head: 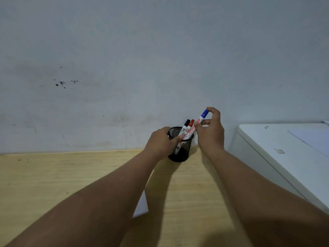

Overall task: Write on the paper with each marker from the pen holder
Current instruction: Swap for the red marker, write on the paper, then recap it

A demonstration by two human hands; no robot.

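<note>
A black mesh pen holder [183, 148] stands on the wooden table by the wall. My left hand [162, 142] wraps around its left side and rim. A black-capped marker [185, 127] and a red-capped marker [190, 128] lean inside it. My right hand [211, 132] pinches a blue-capped marker [202, 117] near its top, with the marker raised higher than the other two and its lower end hidden behind my fingers. A white sheet of paper [141, 207] lies on the table, mostly covered by my left forearm.
The wooden table [53, 184] runs left to a stained grey wall [124, 68]. A white box-shaped appliance [284, 157] stands at the right, close to my right forearm, with a pale sheet on its top.
</note>
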